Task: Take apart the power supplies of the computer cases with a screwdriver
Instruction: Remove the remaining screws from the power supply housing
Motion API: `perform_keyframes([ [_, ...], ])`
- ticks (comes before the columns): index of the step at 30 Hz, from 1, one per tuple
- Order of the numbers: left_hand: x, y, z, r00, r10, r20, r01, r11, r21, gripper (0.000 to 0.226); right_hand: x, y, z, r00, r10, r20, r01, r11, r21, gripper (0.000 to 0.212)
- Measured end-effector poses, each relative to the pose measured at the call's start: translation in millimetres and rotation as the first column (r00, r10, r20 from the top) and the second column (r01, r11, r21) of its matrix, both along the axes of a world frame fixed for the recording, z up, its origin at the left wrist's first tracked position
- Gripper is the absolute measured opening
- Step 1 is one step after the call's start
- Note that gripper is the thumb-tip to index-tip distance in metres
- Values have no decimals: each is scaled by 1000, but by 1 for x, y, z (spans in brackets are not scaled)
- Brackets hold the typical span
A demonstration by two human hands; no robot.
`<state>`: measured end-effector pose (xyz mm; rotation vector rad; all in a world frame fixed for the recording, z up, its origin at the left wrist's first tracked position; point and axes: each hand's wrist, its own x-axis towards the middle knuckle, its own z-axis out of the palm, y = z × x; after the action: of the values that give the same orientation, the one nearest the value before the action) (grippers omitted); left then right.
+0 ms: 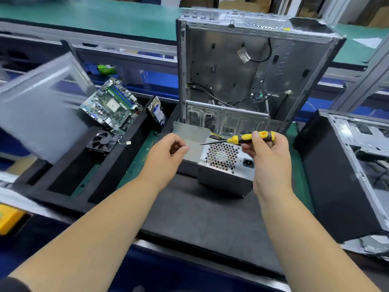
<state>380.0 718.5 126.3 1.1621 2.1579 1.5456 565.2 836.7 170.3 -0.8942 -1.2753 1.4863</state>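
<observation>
Dark-matted bench (210, 218), stripped computer case (252, 66) stood upright at the back.
Power supply (223, 165) is seen lying on the bench in front of the case. Yellow screwdriver (248, 138) is gripped by the right hand (271, 157), tip over the supply; left hand (166, 154) is loosely curled beside it, nothing held.

Yellow-black screwdriver (250, 138), grey honeycomb-grilled power supply (225, 165)
</observation>
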Motion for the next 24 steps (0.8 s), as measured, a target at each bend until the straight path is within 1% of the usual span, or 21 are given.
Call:
perform_keyframes([
  [5,-43,-41,-19,989,145,24,-144,989,-44,15,-34,-18,0,997,69,-17,-68,998,10,15],
  [8,-70,-58,-29,974,184,135,-177,982,-60,13,-57,-30,5,996,90,-1,-90,995,47,13],
  [9,-79,-63,-32,969,198,149,-187,979,-81,13,-65,-35,6,996,94,-1,-94,994,60,13],
  [11,-97,-75,-39,970,209,127,-186,967,-175,15,-81,-47,5,994,107,2,-107,991,83,12],
  [13,-115,-90,-45,978,197,69,-166,936,-311,15,-98,-60,2,994,112,22,-113,988,107,10],
  [15,-133,-104,-51,988,153,8,-133,885,-447,16,-118,-71,0,994,97,53,-103,988,115,10],
  [18,-157,-121,-58,998,53,-46,-70,808,-585,14,-149,-85,-1,994,85,73,-94,988,126,10],
  [20,-171,-127,-61,1000,15,-27,-29,787,-617,12,-166,-90,-3,993,74,87,-86,986,143,10],
  [24,-193,-130,-61,999,-38,3,33,800,-599,12,-188,-100,-6,995,24,92,-38,987,154,10],
])
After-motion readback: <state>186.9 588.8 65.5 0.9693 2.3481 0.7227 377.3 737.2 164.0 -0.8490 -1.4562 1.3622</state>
